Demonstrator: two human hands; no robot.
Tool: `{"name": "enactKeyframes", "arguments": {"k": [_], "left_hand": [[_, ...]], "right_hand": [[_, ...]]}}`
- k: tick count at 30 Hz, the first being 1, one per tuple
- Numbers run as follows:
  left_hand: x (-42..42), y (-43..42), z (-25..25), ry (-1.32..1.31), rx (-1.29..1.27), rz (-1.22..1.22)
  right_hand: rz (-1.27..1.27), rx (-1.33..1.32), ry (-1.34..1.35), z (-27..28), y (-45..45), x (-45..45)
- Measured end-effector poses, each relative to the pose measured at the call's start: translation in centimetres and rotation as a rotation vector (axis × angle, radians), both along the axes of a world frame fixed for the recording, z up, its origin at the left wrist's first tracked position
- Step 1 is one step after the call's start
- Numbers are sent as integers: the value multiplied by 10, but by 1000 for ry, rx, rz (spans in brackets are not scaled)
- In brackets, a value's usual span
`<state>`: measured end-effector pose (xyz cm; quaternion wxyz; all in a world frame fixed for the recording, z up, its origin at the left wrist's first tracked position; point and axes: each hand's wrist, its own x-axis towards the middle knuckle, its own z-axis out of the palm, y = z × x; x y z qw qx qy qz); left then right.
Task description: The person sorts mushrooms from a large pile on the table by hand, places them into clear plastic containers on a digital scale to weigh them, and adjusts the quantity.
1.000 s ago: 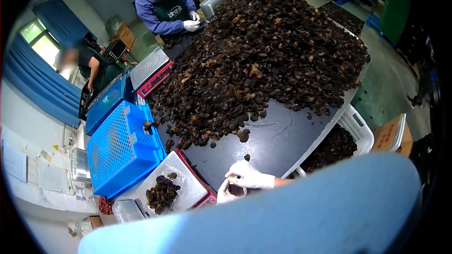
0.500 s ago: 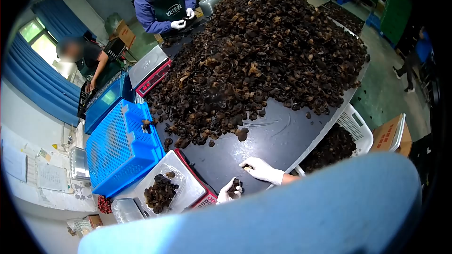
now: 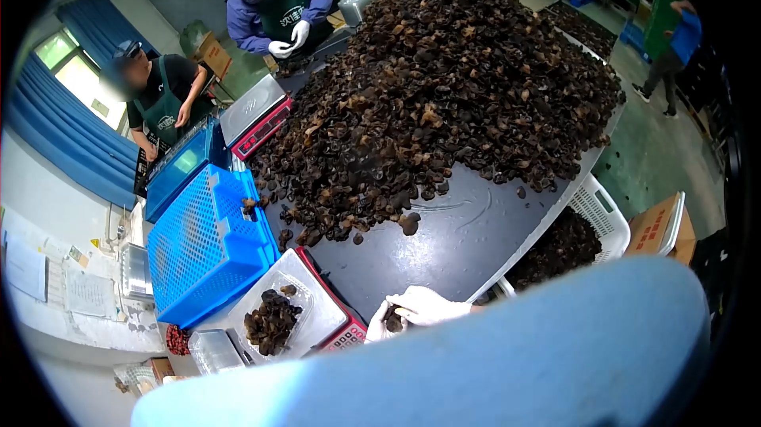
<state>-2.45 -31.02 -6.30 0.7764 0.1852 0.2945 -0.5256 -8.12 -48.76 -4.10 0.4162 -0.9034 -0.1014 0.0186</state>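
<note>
Both hands wear white gloves at the near edge of the dark table (image 3: 357, 272). My left hand (image 3: 380, 324) is curled around a dark fungus piece (image 3: 394, 319). My right hand (image 3: 428, 306) is closed against that piece from the right; whatever its fingertips pinch is hidden. Beyond them rises a big heap of dark brown fungus (image 3: 444, 86). Left of my hands a clear tray (image 3: 307, 312) with fungus pieces (image 3: 272, 322) rests on a red-edged scale (image 3: 329, 324).
A blue perforated crate (image 3: 198, 245) stands at the left, near a second scale (image 3: 254, 118). White basket (image 3: 606, 217) and cardboard box (image 3: 658, 225) are at the right. Two co-workers in aprons (image 3: 289, 11) (image 3: 165, 106) stand across; another person (image 3: 674, 47) is at the far right.
My right hand has moved left and back against my left hand. The co-worker at the left has straightened up. The person in blue at the far right has moved farther back.
</note>
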Motion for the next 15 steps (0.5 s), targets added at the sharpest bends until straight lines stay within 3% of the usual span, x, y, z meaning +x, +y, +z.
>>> {"name": "enactKeyframes", "arguments": {"k": [7,10,13,15], "left_hand": [[2,7,-13,117,-104,-59],[0,7,-18,146,-135,-23],[-1,5,-7,140,-129,-18],[-1,4,-5,138,-104,-30]], "right_hand": [[-105,19,-96,21,-28,26],[-384,-191,-329,-8,-56,52],[-624,-414,-382,-34,-77,76],[-591,-381,-341,-47,-85,82]]}}
